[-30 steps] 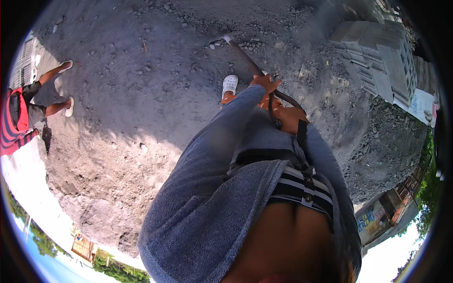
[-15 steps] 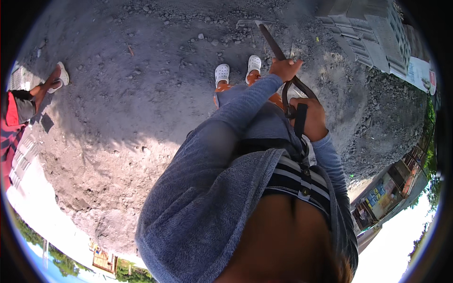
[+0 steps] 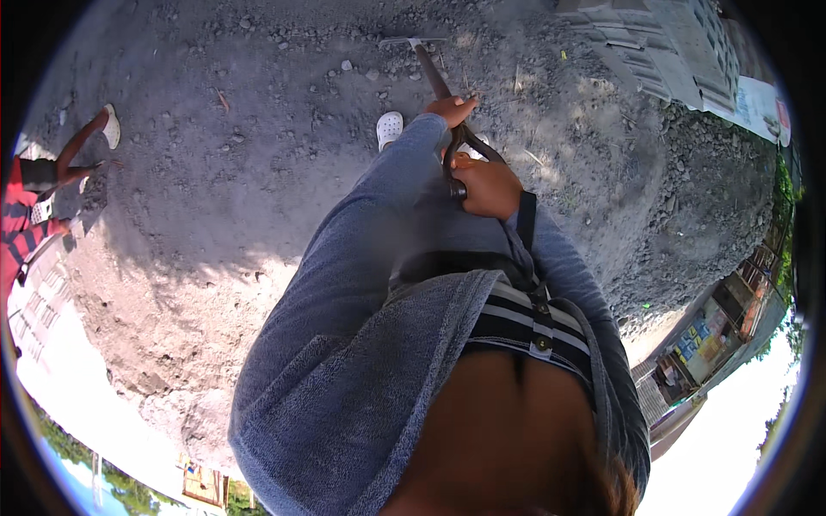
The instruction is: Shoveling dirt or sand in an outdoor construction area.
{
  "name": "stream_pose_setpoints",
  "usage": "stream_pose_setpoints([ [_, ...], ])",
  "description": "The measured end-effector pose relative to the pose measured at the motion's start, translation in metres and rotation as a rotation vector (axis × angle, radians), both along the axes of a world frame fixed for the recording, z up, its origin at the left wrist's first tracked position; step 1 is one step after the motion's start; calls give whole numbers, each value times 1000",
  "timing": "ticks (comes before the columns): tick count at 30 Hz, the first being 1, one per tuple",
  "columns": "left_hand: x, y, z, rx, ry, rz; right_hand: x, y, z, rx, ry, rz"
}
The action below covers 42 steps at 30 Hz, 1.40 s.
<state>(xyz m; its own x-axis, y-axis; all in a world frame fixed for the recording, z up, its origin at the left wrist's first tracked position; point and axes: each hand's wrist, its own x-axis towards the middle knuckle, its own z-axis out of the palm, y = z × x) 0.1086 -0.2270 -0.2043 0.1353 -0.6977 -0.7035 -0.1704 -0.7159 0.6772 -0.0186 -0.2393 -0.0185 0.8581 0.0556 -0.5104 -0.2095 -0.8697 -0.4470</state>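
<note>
Both my hands are closed on a D-handled shovel (image 3: 433,76) that points away from me over the grey, gravelly ground. My left hand (image 3: 453,110) wraps the shaft just above the place where it splits into the handle. Nearer my body, my right hand (image 3: 490,186) grips the end of the D-shaped handle. The blade shows only as a thin, wide edge lying at the ground ahead of my feet. One white clog (image 3: 390,128) is plainly visible beside the shaft; the other is mostly hidden behind the handle and my hands.
At the far left another person (image 3: 26,206) in red and black bends low, hands near the ground. Stacked grey concrete blocks (image 3: 641,47) stand at the far right, with a gravel heap (image 3: 714,185) below them. Small stones lie around the blade.
My hands and the shovel have shifted left in view, and the right hand is now closer to the left. The person at the left has bent down, bringing their hands into view.
</note>
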Motion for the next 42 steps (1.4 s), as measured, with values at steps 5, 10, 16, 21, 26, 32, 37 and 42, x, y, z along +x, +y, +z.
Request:
stream_pose_setpoints([
  [5,-14,29,-5,-56,515,873,5,-2,49,47,93,184],
  [10,-22,22,46,-159,203,943,2,-23,98,-6,77,161],
  [16,-34,48,76,-165,84,1264,-25,-41,124,142,-517,142],
  [21,-26,73,44,-287,93,1569,-35,-41,59,320,-659,-550],
  [26,-14,83,11,-136,-73,1561,-10,-31,-5,1422,302,-1313],
  [32,9,100,-69,-18,24,1388,35,-22,-49,1248,126,-1167],
  [37,-3,26,-47,18,57,988,17,-69,-30,1112,-38,-1466],
  [42,-27,-37,-10,19,149,388,-24,-79,11,1038,-114,-1870],
])
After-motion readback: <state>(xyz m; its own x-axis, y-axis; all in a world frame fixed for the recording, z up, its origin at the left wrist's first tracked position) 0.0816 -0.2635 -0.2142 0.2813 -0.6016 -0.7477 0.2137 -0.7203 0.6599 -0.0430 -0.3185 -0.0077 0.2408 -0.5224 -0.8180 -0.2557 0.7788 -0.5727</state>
